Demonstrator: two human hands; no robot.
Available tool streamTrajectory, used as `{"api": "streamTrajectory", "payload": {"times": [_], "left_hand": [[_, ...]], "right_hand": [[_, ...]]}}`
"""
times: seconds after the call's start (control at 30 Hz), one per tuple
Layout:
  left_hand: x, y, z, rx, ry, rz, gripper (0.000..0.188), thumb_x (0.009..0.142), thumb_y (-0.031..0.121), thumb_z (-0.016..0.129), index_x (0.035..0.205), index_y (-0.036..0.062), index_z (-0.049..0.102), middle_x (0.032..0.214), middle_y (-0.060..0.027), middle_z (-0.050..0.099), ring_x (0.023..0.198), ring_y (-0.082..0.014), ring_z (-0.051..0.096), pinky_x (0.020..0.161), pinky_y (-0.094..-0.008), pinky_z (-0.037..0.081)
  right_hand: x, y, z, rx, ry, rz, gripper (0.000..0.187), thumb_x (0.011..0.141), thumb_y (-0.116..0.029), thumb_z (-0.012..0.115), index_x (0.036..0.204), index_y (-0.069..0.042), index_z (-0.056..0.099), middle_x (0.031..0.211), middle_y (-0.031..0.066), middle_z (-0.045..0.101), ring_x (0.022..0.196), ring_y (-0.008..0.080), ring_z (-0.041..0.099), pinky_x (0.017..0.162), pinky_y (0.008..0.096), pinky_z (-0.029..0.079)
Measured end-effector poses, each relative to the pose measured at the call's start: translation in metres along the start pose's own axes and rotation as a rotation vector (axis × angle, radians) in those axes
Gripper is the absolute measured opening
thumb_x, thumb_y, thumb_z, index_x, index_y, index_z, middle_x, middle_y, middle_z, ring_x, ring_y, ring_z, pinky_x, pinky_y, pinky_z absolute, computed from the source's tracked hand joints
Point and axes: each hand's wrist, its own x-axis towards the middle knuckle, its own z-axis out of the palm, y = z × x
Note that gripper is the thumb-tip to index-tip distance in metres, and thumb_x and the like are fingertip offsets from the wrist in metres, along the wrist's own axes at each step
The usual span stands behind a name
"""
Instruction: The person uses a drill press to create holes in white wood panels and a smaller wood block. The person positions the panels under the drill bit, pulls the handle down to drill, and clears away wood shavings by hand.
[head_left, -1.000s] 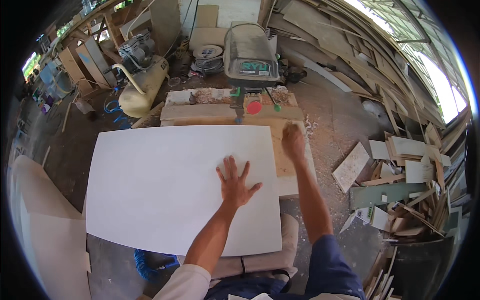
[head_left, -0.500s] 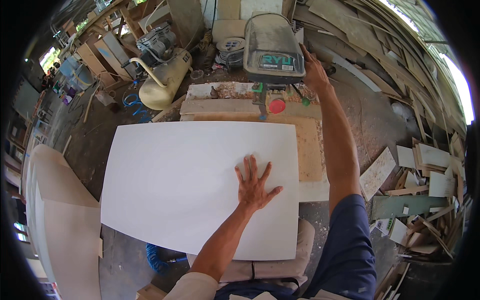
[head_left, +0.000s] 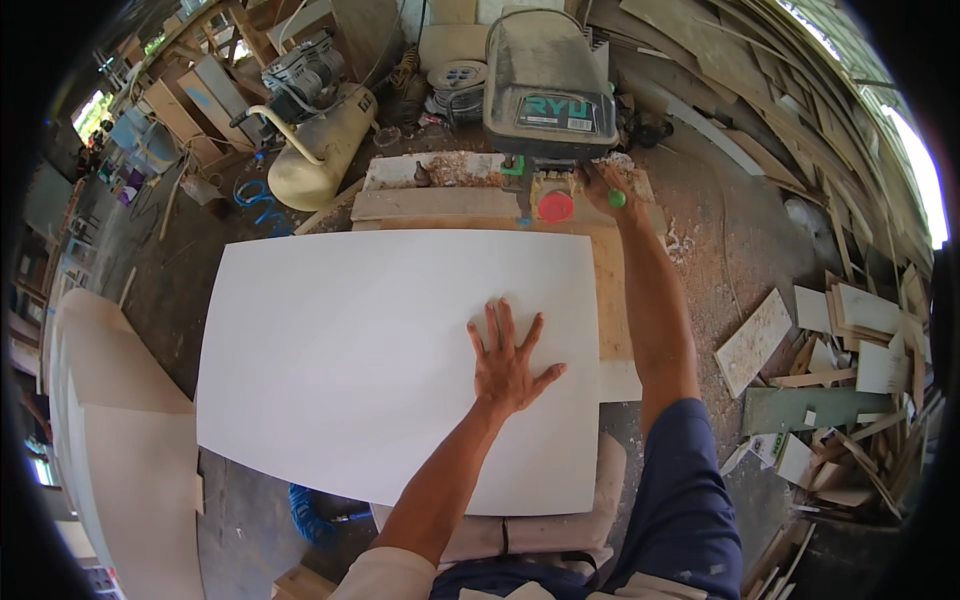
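A large white panel [head_left: 340,350] lies flat before me, its far edge over the wooden work table [head_left: 617,300]. My left hand [head_left: 508,378] rests on its right part, palm down with the fingers spread. Beyond the far edge stands a bench drill press [head_left: 545,85] with a dusty dark housing and a red round part [head_left: 555,207] low at its front. My right hand [head_left: 603,187] is beside the red part, under the housing's right side. A green knob [head_left: 617,198] of the press shows in front of this hand. Its fingers are partly hidden, so their grip is unclear.
A cream air compressor [head_left: 315,160] and a cable reel [head_left: 460,85] stand at the back left. A blue coiled hose [head_left: 308,515] hangs below the panel. Curved pale sheets [head_left: 130,440] stand at left; wood offcuts [head_left: 865,380] are piled at right.
My right hand has moved from the right side of the drill press housing down and nearer, to beside the red part. My left hand stays spread on the panel.
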Motion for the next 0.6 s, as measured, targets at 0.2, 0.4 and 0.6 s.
{"api": "streamTrajectory", "payload": {"times": [0.2, 0.4, 0.6], "left_hand": [[0.015, -0.003, -0.002, 0.038, -0.034, -0.026, 0.092, 0.091, 0.084, 0.031, 0.163, 0.0251, 0.024, 0.166, -0.029, 0.003, 0.153, -0.0486, -0.003, 0.117, -0.0707, 0.004], [0.029, -0.007, -0.013, 0.035, -0.105, -0.052, 0.094, 0.09, 0.084, 0.035, 0.163, 0.0253, 0.023, 0.167, -0.0281, 0.0, 0.154, -0.0477, -0.005, 0.119, -0.0688, 0.001], [0.035, -0.003, -0.012, 0.011, -0.098, -0.061, 0.095, 0.09, 0.084, 0.037, 0.163, 0.0248, 0.022, 0.166, -0.0282, -0.001, 0.154, -0.0478, -0.005, 0.119, -0.069, 0.0]], "right_hand": [[-0.044, -0.031, -0.037, 0.231, -0.209, 0.06, 0.033, 0.104, -0.032, 0.054, 0.111, -0.002, 0.066, 0.094, 0.0187, 0.072, 0.09, 0.0369, 0.07, 0.077, 0.046, 0.051], [-0.055, -0.049, -0.058, 0.282, -0.215, 0.067, 0.031, 0.101, -0.03, 0.057, 0.1, -0.001, 0.068, 0.083, 0.0159, 0.072, 0.077, 0.0335, 0.071, 0.07, 0.0448, 0.052], [-0.06, -0.05, -0.068, 0.34, -0.231, 0.052, 0.035, 0.104, -0.032, 0.054, 0.092, 0.0, 0.065, 0.073, 0.0116, 0.066, 0.067, 0.0255, 0.066, 0.066, 0.0422, 0.049]]}}
